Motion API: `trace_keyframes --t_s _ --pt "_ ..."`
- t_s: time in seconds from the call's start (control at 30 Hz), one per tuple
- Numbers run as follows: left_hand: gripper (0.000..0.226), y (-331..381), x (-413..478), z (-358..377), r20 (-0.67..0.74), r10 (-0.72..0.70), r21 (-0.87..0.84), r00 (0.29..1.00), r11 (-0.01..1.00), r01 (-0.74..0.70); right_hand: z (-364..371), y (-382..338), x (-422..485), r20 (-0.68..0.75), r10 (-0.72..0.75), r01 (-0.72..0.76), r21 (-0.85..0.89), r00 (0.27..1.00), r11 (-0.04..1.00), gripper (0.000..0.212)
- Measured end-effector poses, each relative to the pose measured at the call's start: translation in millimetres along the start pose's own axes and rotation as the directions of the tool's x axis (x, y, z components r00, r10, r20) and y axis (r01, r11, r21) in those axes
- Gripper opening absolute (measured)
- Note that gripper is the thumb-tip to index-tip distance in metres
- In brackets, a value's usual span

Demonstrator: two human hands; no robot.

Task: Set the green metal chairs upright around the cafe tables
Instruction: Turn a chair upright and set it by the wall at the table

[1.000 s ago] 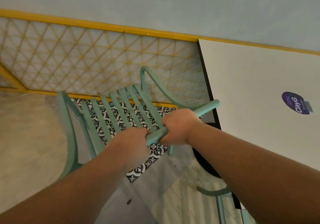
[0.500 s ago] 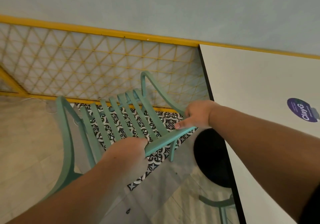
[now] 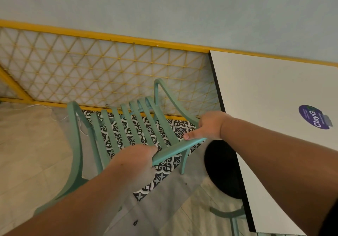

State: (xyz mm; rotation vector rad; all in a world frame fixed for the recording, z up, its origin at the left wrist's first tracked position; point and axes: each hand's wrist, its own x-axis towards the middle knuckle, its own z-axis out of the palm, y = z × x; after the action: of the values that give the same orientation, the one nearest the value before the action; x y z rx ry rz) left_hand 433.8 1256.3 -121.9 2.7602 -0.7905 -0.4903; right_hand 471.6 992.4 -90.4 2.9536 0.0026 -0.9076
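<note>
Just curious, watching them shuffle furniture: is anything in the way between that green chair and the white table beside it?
Nothing visible blocks it. The green chair sits beside the white table, both hands on its top rail; only patterned floor tile lies between them.

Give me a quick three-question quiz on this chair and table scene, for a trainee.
1. True or false: both hands are on the chair.
2. Which part does the left hand grip? A) a leg B) the top rail C) an armrest
3. Fill in: the table bears a round purple ____.

Key
1. True: the right hand holds the rail's right end, thumb on top.
2. B, the top rail.
3. Sticker, reading ClayG.
</note>
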Motion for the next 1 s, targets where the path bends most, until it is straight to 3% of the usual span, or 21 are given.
trace_keyframes --t_s 0.17,0.33,0.47,0.63,0.8,1.0 --pt "0.006 -6 -8 -1 0.024 0.038 0.024 0.999 0.999 -0.039 11 -7 -15 0.014 -0.001 0.001 0.007 1.000 1.000 0.110" --pt "0.009 -16 -13 -5 0.071 0.070 0.074 0.995 0.994 -0.076 17 -16 -29 0.000 0.036 -0.036 0.106 0.999 0.994 0.091" --pt "0.004 -27 -14 -9 0.108 0.077 0.132 0.991 0.987 -0.091 24 -25 -33 0.001 0.058 -0.057 0.119 0.998 0.991 0.103" --pt "0.005 -39 -12 -18 0.148 0.092 0.170 0.985 0.978 -0.117 26 -34 -39 -0.004 0.084 -0.083 0.137 0.996 0.987 0.101" --pt "0.025 -52 -12 -24 0.196 0.084 0.222 0.977 0.967 -0.128 35 -48 -43 -0.015 0.072 -0.069 0.122 0.997 0.990 0.110" --pt "0.024 -60 -12 -31 0.200 0.086 0.244 0.976 0.960 -0.135 41 -56 -44 -0.029 0.068 -0.063 0.157 0.997 0.986 0.107"
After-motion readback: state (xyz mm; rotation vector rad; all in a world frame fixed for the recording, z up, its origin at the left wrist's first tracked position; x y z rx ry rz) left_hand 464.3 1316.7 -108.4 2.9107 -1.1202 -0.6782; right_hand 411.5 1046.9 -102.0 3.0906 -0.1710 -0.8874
